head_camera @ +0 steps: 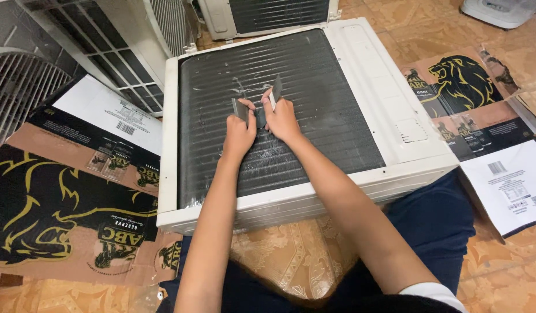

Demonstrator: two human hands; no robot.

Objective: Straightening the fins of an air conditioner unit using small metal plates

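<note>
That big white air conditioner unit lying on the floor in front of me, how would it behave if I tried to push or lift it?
The unit lies flat and broad on the tiled floor, so it looks unlikely to tip or roll. Its bulk suggests it is heavy to lift. The dark fins, already scuffed pale in spots, probably bend easily under fingers.

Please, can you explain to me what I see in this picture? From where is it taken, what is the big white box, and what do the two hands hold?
There is one picture, from a camera worn on a person's head, looking down at that person's own arms and lap. The big white box is an air-conditioner unit lying flat on a patterned tile floor. Its dark ribbed face is the fin panel. The left hand and the right hand meet over this panel and grip a small grey comb-like tool pressed against the fins. Flattened cardboard boxes lie at both sides. Other units and a fan grille stand at the top left.
</note>
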